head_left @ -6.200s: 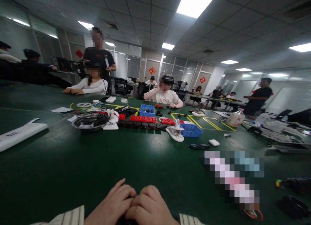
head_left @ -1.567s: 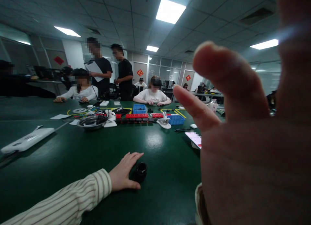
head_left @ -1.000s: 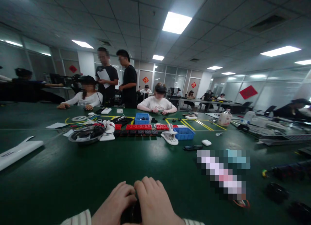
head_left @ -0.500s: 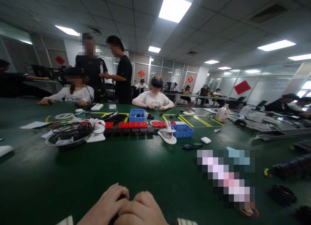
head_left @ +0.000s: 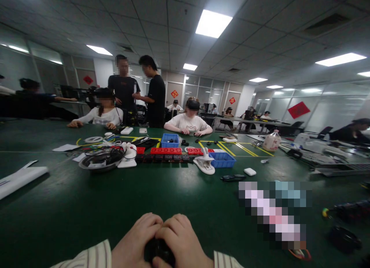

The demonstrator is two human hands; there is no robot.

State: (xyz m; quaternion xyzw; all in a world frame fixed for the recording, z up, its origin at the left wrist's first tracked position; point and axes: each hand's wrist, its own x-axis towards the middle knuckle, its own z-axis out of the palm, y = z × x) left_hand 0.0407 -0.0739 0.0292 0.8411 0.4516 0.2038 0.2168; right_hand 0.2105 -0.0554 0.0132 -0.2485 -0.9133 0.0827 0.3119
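Close to me at the bottom of the head view, a dark, rounded, glossy object (head_left: 158,252) sits between my hands; its kind cannot be made out. My left hand (head_left: 135,237) is closed round its left side, fingers curled over the far end. Wrapped over the right side is my right hand (head_left: 182,234), its thumb low against the object. The fingertips of both hands meet at the top and partly hide the thing. Striped cuffs show at both wrists. Below the hands is the green tabletop (head_left: 95,206).
Ahead lie red and black blocks (head_left: 166,150), a white clip (head_left: 204,162), blue bins (head_left: 222,160) and a metal bowl of cables (head_left: 100,166). To the right are a white case (head_left: 250,171) and blurred-out items. Several people sit or stand beyond.
My hands have risen slightly and turned, so the dark object between them now shows. The view has tilted up and shifted left, bringing a white sheet-like item into sight at left.
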